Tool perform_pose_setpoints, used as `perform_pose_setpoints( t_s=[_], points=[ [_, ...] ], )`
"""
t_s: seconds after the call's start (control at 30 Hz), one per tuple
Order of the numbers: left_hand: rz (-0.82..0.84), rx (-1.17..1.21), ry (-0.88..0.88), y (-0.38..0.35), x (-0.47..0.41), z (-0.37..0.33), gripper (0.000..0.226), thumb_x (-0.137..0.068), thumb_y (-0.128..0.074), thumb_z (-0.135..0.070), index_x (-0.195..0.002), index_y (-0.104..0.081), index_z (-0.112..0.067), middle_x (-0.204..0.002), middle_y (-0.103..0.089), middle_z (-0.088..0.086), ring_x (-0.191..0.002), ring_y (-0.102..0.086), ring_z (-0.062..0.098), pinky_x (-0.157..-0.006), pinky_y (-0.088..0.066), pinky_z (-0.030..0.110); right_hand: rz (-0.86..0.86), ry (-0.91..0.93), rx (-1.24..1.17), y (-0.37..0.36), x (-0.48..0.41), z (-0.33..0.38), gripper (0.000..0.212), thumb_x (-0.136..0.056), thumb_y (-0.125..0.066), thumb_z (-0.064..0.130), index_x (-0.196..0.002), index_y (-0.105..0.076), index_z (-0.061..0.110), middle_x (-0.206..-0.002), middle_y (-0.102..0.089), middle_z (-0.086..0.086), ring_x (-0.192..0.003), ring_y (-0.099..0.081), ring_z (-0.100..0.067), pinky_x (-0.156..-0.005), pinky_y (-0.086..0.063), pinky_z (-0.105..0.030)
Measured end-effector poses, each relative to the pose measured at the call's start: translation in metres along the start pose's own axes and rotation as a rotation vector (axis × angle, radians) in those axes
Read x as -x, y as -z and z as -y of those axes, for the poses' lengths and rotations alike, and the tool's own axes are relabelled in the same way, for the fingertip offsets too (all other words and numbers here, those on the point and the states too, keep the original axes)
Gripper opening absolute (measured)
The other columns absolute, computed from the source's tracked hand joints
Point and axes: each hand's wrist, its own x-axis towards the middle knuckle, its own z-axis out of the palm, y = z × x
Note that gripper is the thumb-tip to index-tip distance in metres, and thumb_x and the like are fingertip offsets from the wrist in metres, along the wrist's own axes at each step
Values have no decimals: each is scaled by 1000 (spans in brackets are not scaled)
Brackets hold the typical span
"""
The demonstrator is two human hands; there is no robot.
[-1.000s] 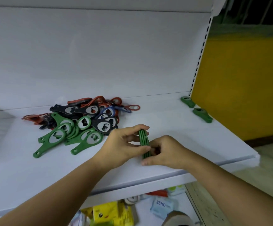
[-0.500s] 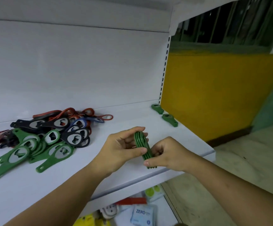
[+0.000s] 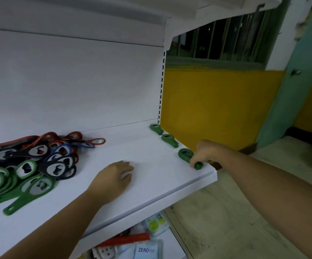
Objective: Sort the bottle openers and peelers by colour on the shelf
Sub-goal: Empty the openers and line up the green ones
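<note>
Left hand [image 3: 114,176] lies palm down, fingers relaxed, pointing toward 2 o'clock. Right hand [image 3: 205,152], reaching toward 10 o'clock, fingers curled, pinches a stack of green plastic bottle openers [image 3: 186,155].

I took this for a shop. A white shelf [image 3: 144,146] on a slotted upright [image 3: 163,81] carried a heap of bottle openers [image 3: 39,165], with packaged goods [image 3: 147,249] below.

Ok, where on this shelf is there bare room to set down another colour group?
The widest bare stretch of the shelf runs between the mixed pile and the green openers along the right edge, behind the left hand. The front corner by the right hand and its green stack is crowded, as is the left.
</note>
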Motion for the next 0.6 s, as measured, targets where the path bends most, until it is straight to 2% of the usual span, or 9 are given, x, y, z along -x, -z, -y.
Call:
perform_pose_setpoints(
  t_s=[0.13, 0.23, 0.3, 0.37, 0.43, 0.53, 0.6],
  points=[
    [0, 14, 2, -1, 0, 0, 34, -95, -53, -24, -128, -59, -22, -145, -45, -5, -136, -37, 10, -109, -20, 17, 65, -40, 94, 5, -4, 12, 43, -72, -78, 23, -60, -40, 10, -56, -39, -5, -47, -35, -17, -46, -28, -24],
    [2, 32, 12, 1, -1, 0, 33, -95, -50, -17, -126, -60, -21, -145, -46, -5, -137, -37, 10, -111, -21, 20, 49, -12, 131, 4, -7, 16, 40, -73, -79, 31, -73, -48, 6, -65, -46, -6, -55, -42, -17, -50, -34, -25],
    [3, 38, 11, 2, -1, -1, 35, -95, -48, -13, -127, -60, -20, -145, -45, -5, -137, -36, 10, -111, -20, 18, 40, 9, 130, 3, -9, 15, 45, -72, -80, 37, -80, -50, 5, -72, -49, -5, -61, -46, -16, -54, -37, -25],
    [-1, 37, 14, 3, 0, -4, 35, -95, -47, -12, -126, -61, -19, -144, -46, -5, -136, -37, 10, -108, -19, 14, 29, 17, 148, 6, -9, 12, 48, -71, -80, 43, -78, -49, 7, -75, -49, -3, -64, -47, -15, -54, -37, -25],
    [-13, 34, 23, 5, 2, -7, 33, -94, -47, -11, -123, -63, -16, -140, -52, -3, -131, -43, 12, -103, -22, 11, -74, 42, 198, 11, -5, 12, 49, -73, -75, 51, -83, -52, 8, -81, -52, -2, -72, -51, -17, -57, -40, -27],
    [-61, 25, 64, 11, 4, -13, 30, -94, -46, -11, -116, -66, -13, -126, -62, 3, -116, -54, 19, -95, -33, 17, -310, 151, 193, 9, 4, 29, 48, -81, -66, 51, -61, -47, 12, -61, -46, -3, -57, -46, -18, -51, -28, -28],
    [-98, 43, 83, 14, 7, -15, 29, -94, -45, -11, -113, -67, -11, -118, -66, 7, -109, -58, 24, -90, -38, 21, -299, 272, 69, -5, 11, 52, 49, -82, -66, 44, -57, -53, 5, -57, -52, -12, -56, -52, -26, -52, -31, -29]
  ],
)
